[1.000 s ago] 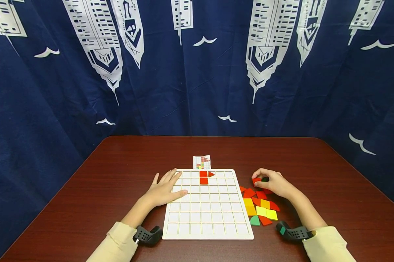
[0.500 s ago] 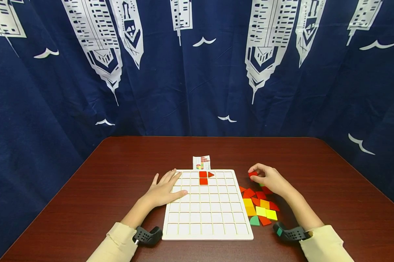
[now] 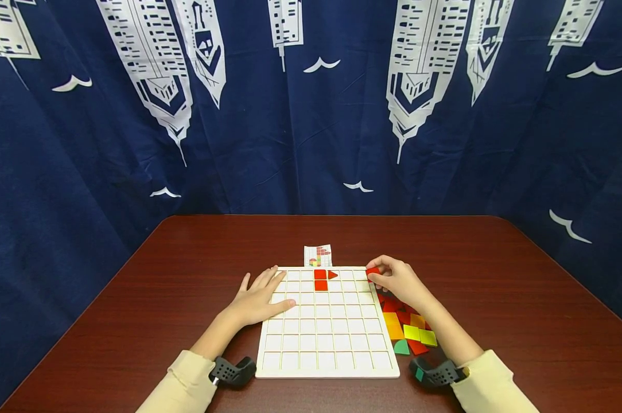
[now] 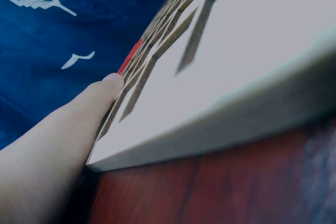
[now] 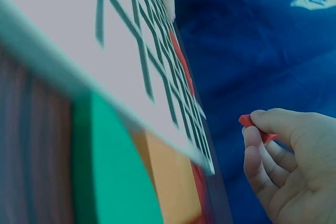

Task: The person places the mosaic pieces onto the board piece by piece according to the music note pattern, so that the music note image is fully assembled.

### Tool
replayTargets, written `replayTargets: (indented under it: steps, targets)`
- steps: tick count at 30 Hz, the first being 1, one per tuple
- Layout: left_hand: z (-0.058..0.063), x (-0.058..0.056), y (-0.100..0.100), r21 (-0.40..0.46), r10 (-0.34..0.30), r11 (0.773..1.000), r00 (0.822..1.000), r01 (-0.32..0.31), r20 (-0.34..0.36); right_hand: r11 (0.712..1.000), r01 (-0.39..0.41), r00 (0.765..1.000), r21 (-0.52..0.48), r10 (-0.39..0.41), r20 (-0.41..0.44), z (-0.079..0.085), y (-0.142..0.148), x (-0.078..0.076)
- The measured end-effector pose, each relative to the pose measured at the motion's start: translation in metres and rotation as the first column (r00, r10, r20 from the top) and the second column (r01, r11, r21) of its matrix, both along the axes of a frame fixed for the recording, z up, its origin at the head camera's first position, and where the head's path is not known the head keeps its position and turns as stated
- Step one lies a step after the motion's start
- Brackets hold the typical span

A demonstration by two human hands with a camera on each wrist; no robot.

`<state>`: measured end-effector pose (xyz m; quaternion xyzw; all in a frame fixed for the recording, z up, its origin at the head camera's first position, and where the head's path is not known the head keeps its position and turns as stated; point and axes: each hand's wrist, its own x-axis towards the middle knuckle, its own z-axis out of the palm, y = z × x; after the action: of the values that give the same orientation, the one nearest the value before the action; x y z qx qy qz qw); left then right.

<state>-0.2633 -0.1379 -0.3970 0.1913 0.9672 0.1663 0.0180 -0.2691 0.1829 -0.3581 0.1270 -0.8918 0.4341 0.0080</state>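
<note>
1. At the far right corner of the white grid board [image 3: 326, 344], your right hand [image 3: 401, 284] pinches a red piece [image 3: 373, 272] between thumb and fingers; you cannot tell whether the piece touches the board.
2. Your left hand [image 3: 259, 302] lies with fingers straight and spread over the board's left edge, covering some cells there.
3. On the board's farthest row you have one red square [image 3: 319, 275] with a red triangle [image 3: 332, 275] just right of it; another red square [image 3: 321, 285] sits one row nearer you.
4. Just beyond the far edge is a printed card [image 3: 317, 256].
5. Beside the board's right edge you have a green quarter-round [image 3: 401, 347], two yellow pieces [image 3: 412, 332], orange pieces [image 3: 394, 328] and red ones [image 3: 418, 347]; your right hand and forearm partly hide this group from the head camera.
6. Behind the brown table [image 3: 213, 246] hangs a blue curtain [image 3: 311, 143].
</note>
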Motion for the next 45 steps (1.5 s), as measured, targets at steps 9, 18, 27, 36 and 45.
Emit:
replayTargets:
  steps: [9,18,27,36,45]
  targets:
    - [0.000,0.001,-0.001,-0.001,-0.007,1.000,1.000,0.007,-0.011,0.992,0.009,0.997,-0.127,0.001,0.083,0.000,-0.031,0.001]
    - [0.001,0.000,0.000,0.004,-0.010,1.000,1.000,0.010,-0.007,0.972,-0.019,0.986,-0.233,0.057,0.155,-0.009,-0.050,-0.002]
    - [0.002,0.001,0.000,0.004,-0.012,1.000,1.000,0.012,-0.010,0.997,0.008,0.995,-0.075,0.000,0.099,-0.016,-0.060,-0.007]
    - [0.002,0.000,0.000,0.009,-0.003,1.000,1.000,0.003,-0.011,0.999,-0.041,0.998,0.014,0.042,-0.054,-0.025,-0.062,-0.008]
    - [0.002,0.000,0.000,0.003,-0.005,1.000,1.000,0.005,-0.002,0.993,-0.018,0.978,0.113,0.041,-0.203,-0.030,-0.062,-0.005]
